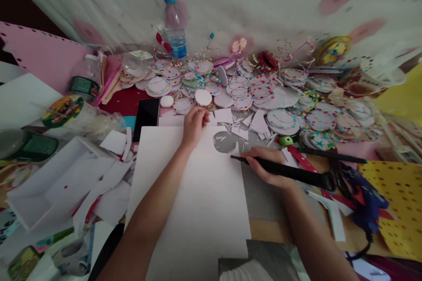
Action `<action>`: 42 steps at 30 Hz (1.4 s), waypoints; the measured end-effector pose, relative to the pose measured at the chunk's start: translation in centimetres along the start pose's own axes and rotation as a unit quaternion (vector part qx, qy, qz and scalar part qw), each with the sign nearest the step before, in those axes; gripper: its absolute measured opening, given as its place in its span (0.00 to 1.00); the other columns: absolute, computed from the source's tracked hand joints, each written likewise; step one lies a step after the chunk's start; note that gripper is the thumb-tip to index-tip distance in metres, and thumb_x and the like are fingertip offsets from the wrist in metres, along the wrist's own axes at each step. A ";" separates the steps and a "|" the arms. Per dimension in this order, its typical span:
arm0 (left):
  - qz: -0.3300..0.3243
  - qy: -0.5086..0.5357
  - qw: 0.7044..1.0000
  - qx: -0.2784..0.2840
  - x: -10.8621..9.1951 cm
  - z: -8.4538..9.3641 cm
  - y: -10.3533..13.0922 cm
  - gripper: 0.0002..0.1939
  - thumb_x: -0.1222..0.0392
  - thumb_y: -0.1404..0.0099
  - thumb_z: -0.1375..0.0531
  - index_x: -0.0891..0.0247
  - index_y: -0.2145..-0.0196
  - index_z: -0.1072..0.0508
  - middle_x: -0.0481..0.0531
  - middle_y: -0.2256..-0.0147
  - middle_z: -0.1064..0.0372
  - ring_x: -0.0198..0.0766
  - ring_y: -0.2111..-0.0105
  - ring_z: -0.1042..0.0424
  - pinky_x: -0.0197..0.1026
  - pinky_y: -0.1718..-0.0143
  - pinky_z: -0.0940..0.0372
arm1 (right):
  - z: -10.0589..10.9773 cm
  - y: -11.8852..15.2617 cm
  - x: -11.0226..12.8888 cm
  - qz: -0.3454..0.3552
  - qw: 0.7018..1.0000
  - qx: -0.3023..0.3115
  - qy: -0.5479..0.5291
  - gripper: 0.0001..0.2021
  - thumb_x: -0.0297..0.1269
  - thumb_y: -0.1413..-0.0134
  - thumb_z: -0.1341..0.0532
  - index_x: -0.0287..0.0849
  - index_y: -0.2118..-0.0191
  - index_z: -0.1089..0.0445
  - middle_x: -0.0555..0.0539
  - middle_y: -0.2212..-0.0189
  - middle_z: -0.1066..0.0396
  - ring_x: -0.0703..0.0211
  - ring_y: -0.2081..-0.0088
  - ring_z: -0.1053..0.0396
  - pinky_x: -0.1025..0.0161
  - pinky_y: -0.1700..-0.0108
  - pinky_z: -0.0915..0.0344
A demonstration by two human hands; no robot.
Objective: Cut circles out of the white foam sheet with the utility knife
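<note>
A large white board [198, 193] lies in front of me, with a rounded cut-out at its upper right edge showing the grey surface. On the board's top edge rests my left hand [195, 125], its fingers curled together; whether anything is inside them is hidden. My right hand [268, 164] is closed around a long black pen-like tool [293, 172], whose thin tip points left at the board's right edge, just below the cut-out. White paper scraps [259, 122] lie beyond the board, near a white disc [203, 97].
Many decorated discs [237, 87] are piled along the back, below a water bottle [175, 30]. A black phone [146, 116] and a white open box [62, 180] are at left. At right are a blue glue gun [367, 197] and yellow dotted sheet [398, 202].
</note>
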State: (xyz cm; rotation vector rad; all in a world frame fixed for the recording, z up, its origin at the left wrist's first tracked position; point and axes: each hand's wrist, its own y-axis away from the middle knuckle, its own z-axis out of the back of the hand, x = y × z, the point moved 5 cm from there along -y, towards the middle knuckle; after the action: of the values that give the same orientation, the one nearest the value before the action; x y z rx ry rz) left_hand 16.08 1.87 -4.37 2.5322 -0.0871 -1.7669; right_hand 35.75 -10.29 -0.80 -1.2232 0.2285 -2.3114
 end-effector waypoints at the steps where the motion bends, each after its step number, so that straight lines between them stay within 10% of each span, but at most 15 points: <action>1: -0.018 -0.032 0.999 0.014 0.0 -0.3 0.4 0.07 0.64 0.42 0.41 0.62 0.77 0.29 0.44 0.80 0.36 0.29 0.78 0.39 0.32 0.76 0.46 | 0.0 0.1 -0.1 -0.006 1.000 -0.001 -0.001 0.06 0.28 0.41 0.42 0.43 0.63 0.28 0.50 0.76 0.27 0.65 0.76 0.30 0.69 0.75 0.37; 12: -0.106 -0.187 0.974 0.068 -0.4 -1.2 1.3 0.08 0.65 0.39 0.43 0.60 0.75 0.28 0.44 0.79 0.37 0.32 0.77 0.38 0.34 0.73 0.45 | -0.1 0.8 -0.6 -0.035 0.999 -0.007 -0.008 0.06 0.32 0.39 0.43 0.44 0.63 0.27 0.49 0.73 0.25 0.63 0.74 0.28 0.68 0.72 0.32; 42: -0.106 -0.176 0.977 0.054 -0.2 -0.9 1.3 0.08 0.64 0.38 0.43 0.60 0.75 0.27 0.44 0.80 0.36 0.31 0.77 0.37 0.33 0.73 0.44 | -0.5 2.2 0.2 -0.070 0.996 -0.049 0.016 0.06 0.33 0.39 0.43 0.44 0.64 0.28 0.50 0.74 0.26 0.63 0.76 0.29 0.67 0.75 0.34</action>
State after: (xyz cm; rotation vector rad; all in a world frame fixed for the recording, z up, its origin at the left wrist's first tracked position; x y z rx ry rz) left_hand 16.85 0.64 -3.79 2.3400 0.0786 -2.3397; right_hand 36.08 -12.32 -1.76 -1.2877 0.2795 -2.4678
